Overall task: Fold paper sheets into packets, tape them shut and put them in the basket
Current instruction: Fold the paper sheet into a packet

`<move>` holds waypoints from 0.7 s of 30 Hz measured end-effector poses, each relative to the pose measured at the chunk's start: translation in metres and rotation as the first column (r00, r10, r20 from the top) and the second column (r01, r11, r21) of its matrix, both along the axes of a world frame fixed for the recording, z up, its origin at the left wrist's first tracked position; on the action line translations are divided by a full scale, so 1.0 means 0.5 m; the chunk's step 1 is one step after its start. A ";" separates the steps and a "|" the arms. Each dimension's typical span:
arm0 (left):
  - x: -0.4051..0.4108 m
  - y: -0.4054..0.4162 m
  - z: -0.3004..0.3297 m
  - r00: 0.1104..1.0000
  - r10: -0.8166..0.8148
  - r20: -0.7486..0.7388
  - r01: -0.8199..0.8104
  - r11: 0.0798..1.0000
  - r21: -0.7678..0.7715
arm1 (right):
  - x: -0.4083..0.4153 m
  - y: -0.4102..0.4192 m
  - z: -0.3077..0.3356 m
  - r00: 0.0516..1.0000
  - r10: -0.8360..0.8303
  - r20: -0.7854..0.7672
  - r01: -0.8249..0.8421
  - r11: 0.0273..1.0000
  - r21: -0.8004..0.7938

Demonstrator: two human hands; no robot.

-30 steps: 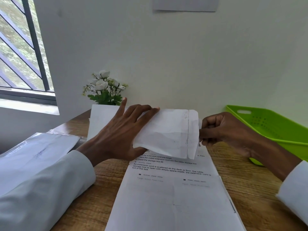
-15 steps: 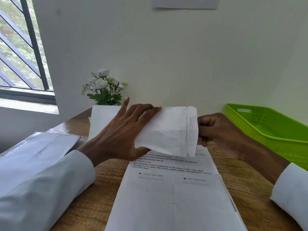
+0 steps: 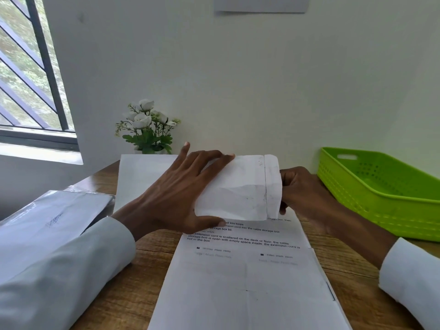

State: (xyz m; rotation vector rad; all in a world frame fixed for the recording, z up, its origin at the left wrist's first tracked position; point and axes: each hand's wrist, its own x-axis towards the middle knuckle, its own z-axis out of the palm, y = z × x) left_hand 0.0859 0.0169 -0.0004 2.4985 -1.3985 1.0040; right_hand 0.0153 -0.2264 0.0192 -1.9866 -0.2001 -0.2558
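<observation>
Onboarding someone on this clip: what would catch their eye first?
Centre frame, the folded white packet held above the desk, the left hand spread over its left part and the right hand pinching its right edge. Far right, the bright green basket, nothing visible in it. Below, printed sheets lie on the wooden desk.

Just 1 cam, worn on the person's head. It looks fwd and down at the desk (image 3: 133,279), very close to both hands. The wall is straight ahead, window (image 3: 28,75) far left, green basket (image 3: 381,201) far right.
</observation>
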 end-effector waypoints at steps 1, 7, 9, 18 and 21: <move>0.000 0.002 0.001 1.000 -0.007 -0.028 0.007 1.000 -0.017 | 0.001 -0.004 0.000 1.000 -0.004 0.000 0.004 1.000 0.014; 0.039 0.045 0.015 0.966 0.234 -0.112 -0.259 0.834 -0.488 | 0.009 -0.041 -0.004 0.995 -0.094 -0.045 0.098 0.989 0.111; 0.052 0.054 0.016 0.926 0.201 -0.319 -0.368 0.662 -0.652 | 0.014 -0.051 -0.009 0.988 -0.138 -0.066 0.146 0.978 0.147; 0.072 0.051 -0.009 0.705 -0.220 -0.674 -0.485 0.544 -0.685 | 0.014 -0.059 -0.010 0.977 -0.140 -0.158 0.158 0.981 0.108; 0.072 0.046 -0.007 0.707 -0.300 -0.640 -0.467 0.482 -0.742 | 0.012 -0.066 -0.004 0.979 -0.126 -0.160 0.143 0.985 0.101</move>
